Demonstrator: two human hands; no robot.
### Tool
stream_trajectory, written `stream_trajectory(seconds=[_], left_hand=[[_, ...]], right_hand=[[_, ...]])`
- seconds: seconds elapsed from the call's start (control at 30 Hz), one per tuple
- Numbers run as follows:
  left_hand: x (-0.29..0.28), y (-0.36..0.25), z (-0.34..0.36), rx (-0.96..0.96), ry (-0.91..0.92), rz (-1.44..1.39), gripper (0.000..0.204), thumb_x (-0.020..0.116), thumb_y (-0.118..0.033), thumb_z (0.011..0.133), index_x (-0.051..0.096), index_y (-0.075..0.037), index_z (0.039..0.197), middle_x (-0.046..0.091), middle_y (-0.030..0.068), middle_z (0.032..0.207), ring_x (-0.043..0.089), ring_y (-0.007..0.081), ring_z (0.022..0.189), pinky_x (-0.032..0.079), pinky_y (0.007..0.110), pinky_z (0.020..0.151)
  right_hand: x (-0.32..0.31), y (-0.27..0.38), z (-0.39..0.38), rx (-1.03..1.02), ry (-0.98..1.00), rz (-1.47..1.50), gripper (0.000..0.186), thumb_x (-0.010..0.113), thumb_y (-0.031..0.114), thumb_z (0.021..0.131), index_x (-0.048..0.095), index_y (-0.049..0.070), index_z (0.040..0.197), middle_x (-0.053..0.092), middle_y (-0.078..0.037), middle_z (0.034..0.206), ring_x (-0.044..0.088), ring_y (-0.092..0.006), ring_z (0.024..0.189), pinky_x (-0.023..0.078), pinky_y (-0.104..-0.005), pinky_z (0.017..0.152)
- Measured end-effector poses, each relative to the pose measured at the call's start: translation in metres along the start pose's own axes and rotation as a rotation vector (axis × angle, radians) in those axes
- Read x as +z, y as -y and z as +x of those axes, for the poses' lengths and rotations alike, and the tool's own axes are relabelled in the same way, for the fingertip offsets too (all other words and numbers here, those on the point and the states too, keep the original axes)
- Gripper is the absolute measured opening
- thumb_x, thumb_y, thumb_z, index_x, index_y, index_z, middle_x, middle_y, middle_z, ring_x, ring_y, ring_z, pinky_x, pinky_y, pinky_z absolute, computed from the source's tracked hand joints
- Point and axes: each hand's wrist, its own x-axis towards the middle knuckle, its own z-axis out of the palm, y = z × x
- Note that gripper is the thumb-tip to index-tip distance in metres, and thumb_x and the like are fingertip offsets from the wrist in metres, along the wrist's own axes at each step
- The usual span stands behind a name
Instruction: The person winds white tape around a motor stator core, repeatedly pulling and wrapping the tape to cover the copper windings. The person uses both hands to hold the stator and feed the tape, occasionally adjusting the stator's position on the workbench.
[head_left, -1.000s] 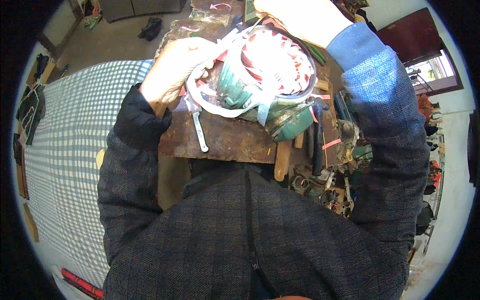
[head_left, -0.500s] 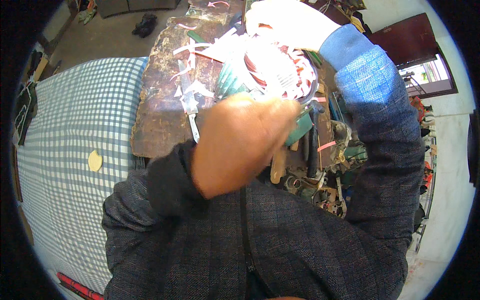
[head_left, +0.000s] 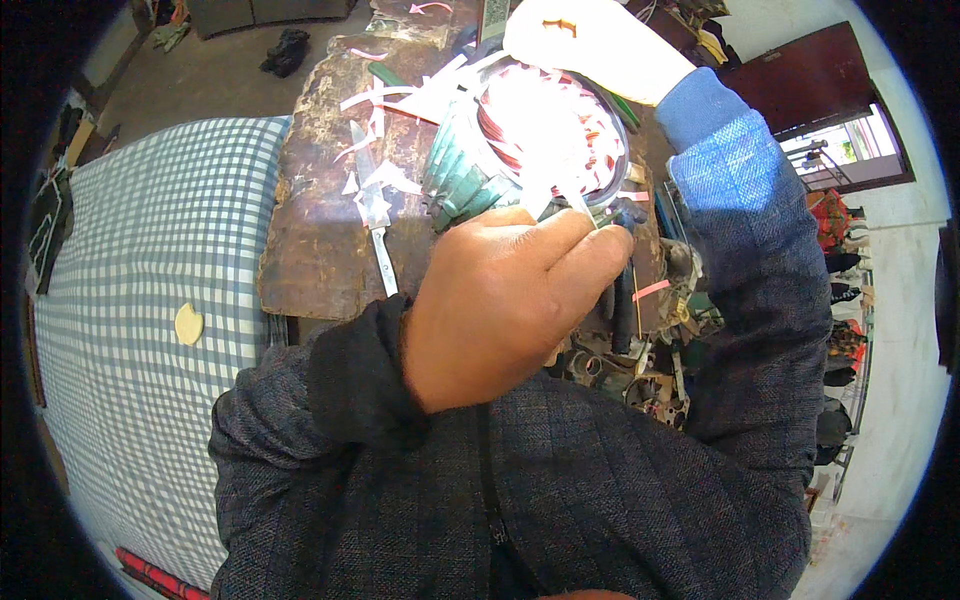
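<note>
A green ribbed motor housing stands on the worn brown bench. Inside its round opening is a ring of red-and-white striped pieces, mostly washed out by bright light. My left hand is at the near rim, its fingers drawn together; glare hides the fingertips and whatever they pinch. Along the far rim lies my right hand, so overexposed that its fingers cannot be made out. Left of the housing, a white-handled knife rests among pale paper scraps and pink strips.
The wooden bench has an uneven left edge. Beside it is a surface covered in blue-and-white checked cloth, with a yellow round piece on top. Mixed parts crowd the lower right.
My left hand has shifted slightly right and down at the near rim and is no longer blurred. My right hand has moved a little to the right, uncovering more of the opening.
</note>
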Motion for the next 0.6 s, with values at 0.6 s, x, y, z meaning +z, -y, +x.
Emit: stream_trajectory(seconds=[0.6], left_hand=[[-0.010,0.043,0.017,0.264,-0.424,0.447,0.037,0.081,-0.020,0.088,0.072,-0.002,0.119,0.073,0.0129,0.097,0.071,0.0277,0.076,0.057,0.039,0.067]], right_hand=[[0.023,0.012,-0.057,0.230,0.045,0.029,0.032,0.068,0.020,0.099,0.075,0.006,0.127,0.078,-0.013,0.116,0.074,-0.0215,0.103,0.060,-0.0347,0.092]])
